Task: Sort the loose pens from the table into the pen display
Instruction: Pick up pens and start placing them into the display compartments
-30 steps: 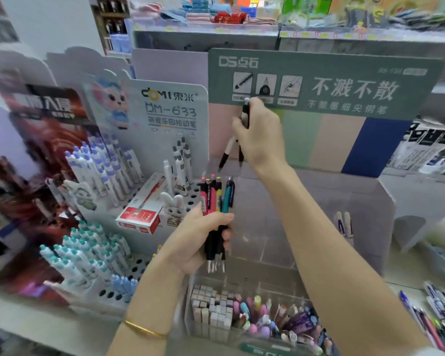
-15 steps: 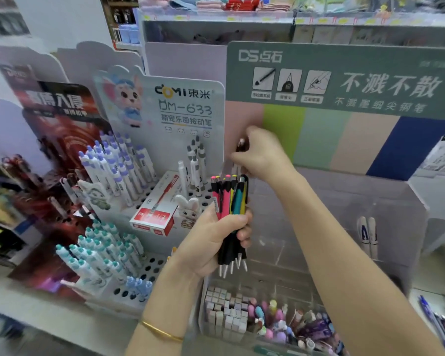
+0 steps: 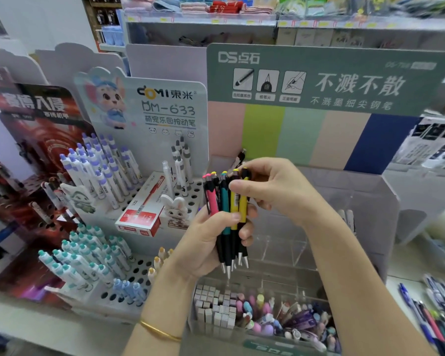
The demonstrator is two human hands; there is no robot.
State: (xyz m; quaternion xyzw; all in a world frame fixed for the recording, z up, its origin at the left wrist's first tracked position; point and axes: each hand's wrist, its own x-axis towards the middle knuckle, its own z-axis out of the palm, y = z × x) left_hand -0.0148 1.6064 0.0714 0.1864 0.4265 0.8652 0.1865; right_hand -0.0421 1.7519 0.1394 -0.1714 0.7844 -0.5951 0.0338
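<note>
Our left hand (image 3: 211, 242) comes up from the near left on a raised forearm. Its fingers (image 3: 246, 237) are curled round the bundle of pens (image 3: 226, 201), and the thumb lies across the front. Our right arm extends from the near right with the wrist bent. Our right hand (image 3: 278, 191) pinches the bundle's top between the thumb and curled fingers.

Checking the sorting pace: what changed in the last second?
The right hand put its pen in the display, came down and now pinches a yellow pen in the bundle. The left hand still grips the bundle.
</note>
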